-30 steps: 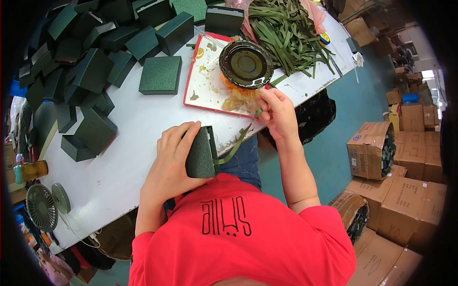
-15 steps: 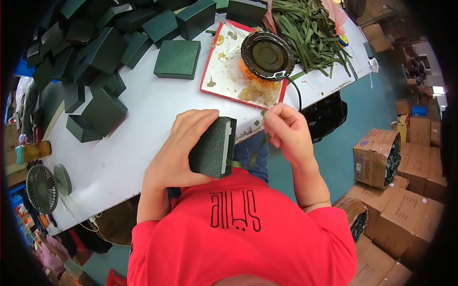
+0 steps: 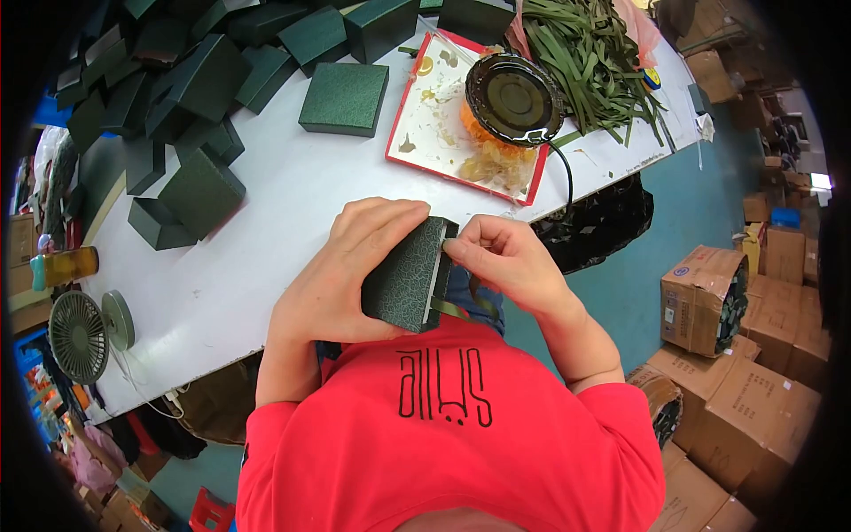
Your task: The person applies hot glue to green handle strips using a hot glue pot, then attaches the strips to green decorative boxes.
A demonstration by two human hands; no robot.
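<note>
My left hand (image 3: 332, 279) is wrapped round a dark green textured box (image 3: 403, 279), held tilted in front of my shirt. A pale strip shows along the box's right side. From the lower part of that side a green ribbon (image 3: 450, 309) comes out and loops toward my right hand (image 3: 510, 262). The fingers of that hand are pinched together at the upper right edge of the box, on the ribbon. Its tip is hidden by the fingertips.
Several green boxes (image 3: 199, 75) are heaped at the table's back left, one box (image 3: 344, 99) apart. A red-rimmed tray (image 3: 425, 168) bears a black round-topped device (image 3: 514, 99) with amber residue. Cut ribbons (image 3: 589, 75) lie behind it. A fan (image 3: 80, 330) stands left; cartons (image 3: 745, 403) are stacked right.
My right hand has moved left with the ribbon, from apart from the box to its upper edge. The ribbon now hangs in a slack loop. The view has shifted slightly.
</note>
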